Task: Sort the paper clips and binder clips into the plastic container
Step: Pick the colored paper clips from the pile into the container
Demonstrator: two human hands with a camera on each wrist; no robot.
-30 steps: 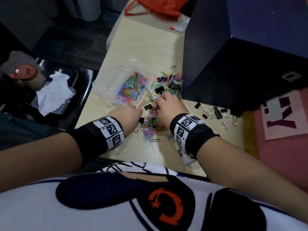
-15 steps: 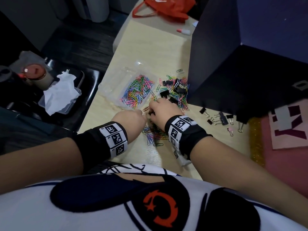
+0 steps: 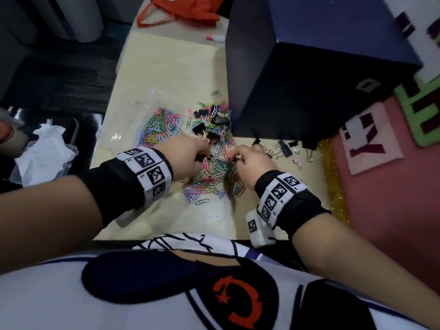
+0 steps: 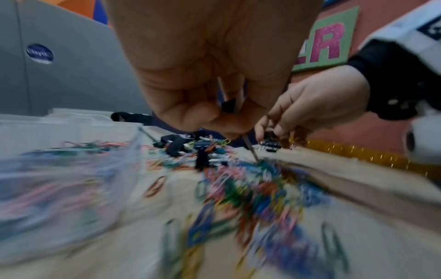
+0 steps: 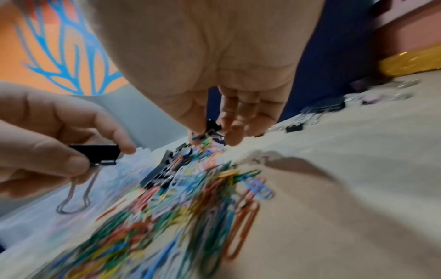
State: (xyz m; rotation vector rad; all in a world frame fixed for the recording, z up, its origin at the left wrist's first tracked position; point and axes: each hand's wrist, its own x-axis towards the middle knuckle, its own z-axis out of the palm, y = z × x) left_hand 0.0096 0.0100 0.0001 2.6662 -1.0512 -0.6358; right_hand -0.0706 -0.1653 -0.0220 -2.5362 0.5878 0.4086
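i have both hands low over the loose pile of coloured paper clips (image 3: 209, 172) on the pale wooden table (image 3: 166, 67). my left hand (image 3: 188, 154) sits at the pile's left edge, and its thumb and forefinger pinch a black binder clip (image 5: 100, 153) whose wire handles hang down, plain in the right wrist view. my right hand (image 3: 252, 160) is at the pile's right edge, its fingertips (image 5: 232, 139) closed in a pinch on a small black binder clip (image 5: 211, 126) just above the paper clips. the two hands are near each other but apart.

the clear plastic container (image 3: 133, 120) lies on the table to the left of the pile, just beyond my left hand, and one of its compartments already holds a heap of sorted paper clips (image 3: 162, 126). beyond the pile, more black binder clips (image 3: 209, 122) lie mixed in with coloured paper clips, close against the dark blue box (image 3: 297, 79) that stands on the table's right side. a few small binder clips (image 3: 285, 148) lie scattered at the foot of that box, to the right of my right hand. at the table's far end there is an orange bag (image 3: 188, 8) and a small pink-tipped item i cannot identify. off the left edge, crumpled white tissue (image 3: 45, 148) rests in a clear tub.
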